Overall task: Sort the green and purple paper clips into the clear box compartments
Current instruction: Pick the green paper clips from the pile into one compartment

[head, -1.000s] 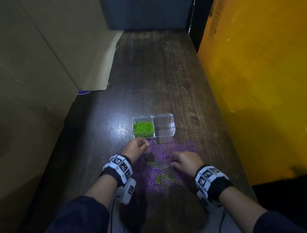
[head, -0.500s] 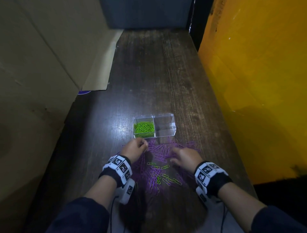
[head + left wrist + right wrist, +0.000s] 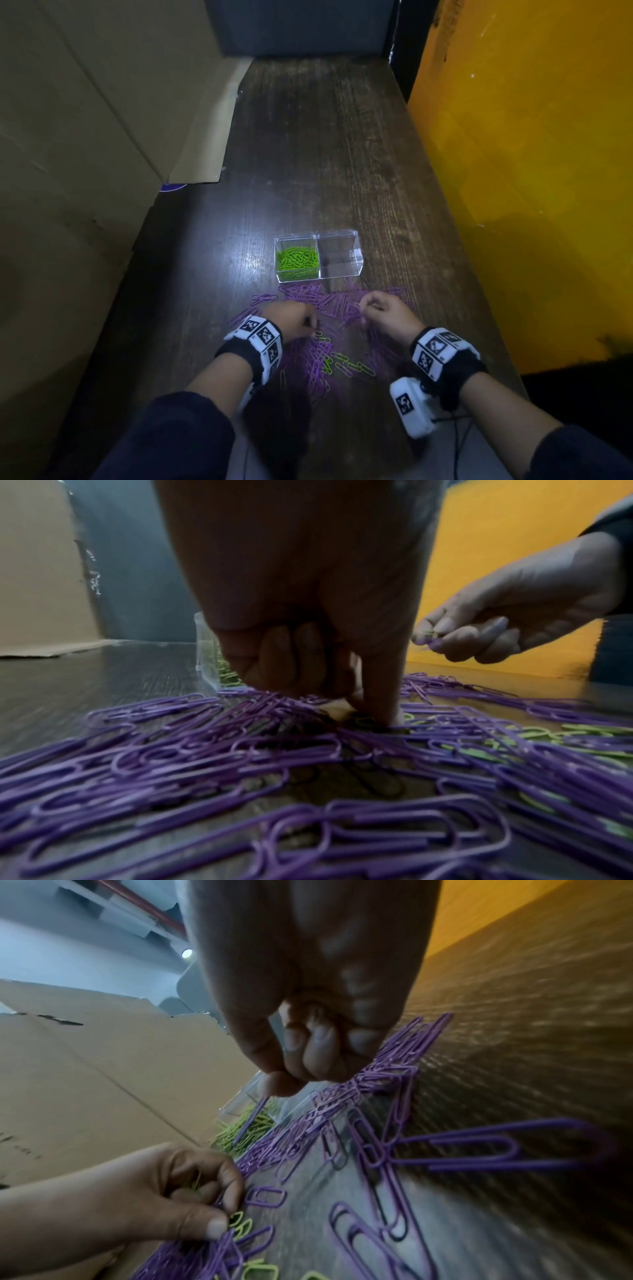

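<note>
A clear two-compartment box (image 3: 357,254) stands on the dark wooden table. Its left compartment holds green paper clips (image 3: 297,261); the right compartment (image 3: 339,257) looks empty. In front of it lies a spread of purple paper clips (image 3: 329,303) with a few green clips (image 3: 346,363) nearer me. My left hand (image 3: 310,327) has curled fingers on a green clip on the table (image 3: 236,1219), with more green showing inside its palm. My right hand (image 3: 363,308) is raised slightly and pinches a purple clip (image 3: 251,1119) that hangs from its fingertips (image 3: 428,639).
A cardboard sheet (image 3: 102,137) leans along the left side, and a yellow wall (image 3: 531,171) runs close along the right. The table stretches far beyond the box to a dark panel (image 3: 301,27). Purple clips cover the table under both wrists.
My left hand drew back from near the box toward the loose green clips in the middle. My right hand shifted a little forward and lifted with a clip in its fingertips.
</note>
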Action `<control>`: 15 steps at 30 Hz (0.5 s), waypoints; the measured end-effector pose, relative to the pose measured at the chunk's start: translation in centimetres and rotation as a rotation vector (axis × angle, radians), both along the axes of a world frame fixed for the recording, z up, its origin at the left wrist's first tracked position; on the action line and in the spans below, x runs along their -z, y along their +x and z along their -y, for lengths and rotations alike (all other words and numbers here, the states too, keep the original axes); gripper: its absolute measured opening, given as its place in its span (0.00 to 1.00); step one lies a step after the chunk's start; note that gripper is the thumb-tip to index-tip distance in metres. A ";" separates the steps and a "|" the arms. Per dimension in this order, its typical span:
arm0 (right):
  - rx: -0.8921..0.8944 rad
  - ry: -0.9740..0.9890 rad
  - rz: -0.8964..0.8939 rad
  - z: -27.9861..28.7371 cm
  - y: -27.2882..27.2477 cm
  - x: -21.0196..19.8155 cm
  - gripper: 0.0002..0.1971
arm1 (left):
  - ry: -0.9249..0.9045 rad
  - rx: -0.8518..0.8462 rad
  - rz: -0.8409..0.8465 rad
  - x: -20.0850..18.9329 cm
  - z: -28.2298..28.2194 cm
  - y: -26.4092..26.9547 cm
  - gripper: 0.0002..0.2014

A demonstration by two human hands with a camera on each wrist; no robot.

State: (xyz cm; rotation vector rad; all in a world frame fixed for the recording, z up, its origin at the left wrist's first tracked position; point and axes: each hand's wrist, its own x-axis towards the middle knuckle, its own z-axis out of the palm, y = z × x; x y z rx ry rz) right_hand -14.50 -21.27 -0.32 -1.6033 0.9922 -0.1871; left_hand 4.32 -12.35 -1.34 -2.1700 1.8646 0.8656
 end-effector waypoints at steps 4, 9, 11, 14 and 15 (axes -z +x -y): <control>-0.018 0.152 -0.011 -0.9 -0.5 -0.9 0.10 | 0.035 -0.026 -0.031 -0.1 -0.1 -0.2 0.10; 0.140 0.263 0.028 -1.7 -1.4 0.3 0.16 | -0.073 -0.327 -0.320 -0.4 -1.1 0.0 0.04; 0.216 0.307 0.037 -1.9 -2.1 0.7 0.15 | -0.120 -0.424 -0.425 -0.6 -1.6 -0.2 0.02; 0.115 0.151 -0.117 -2.6 -3.4 1.5 0.19 | -0.091 -0.473 -0.482 -0.6 -2.2 -0.3 0.09; 0.064 0.060 -0.181 -3.0 -3.8 1.8 0.20 | -0.078 -0.450 -0.462 -0.5 -2.3 -0.4 0.08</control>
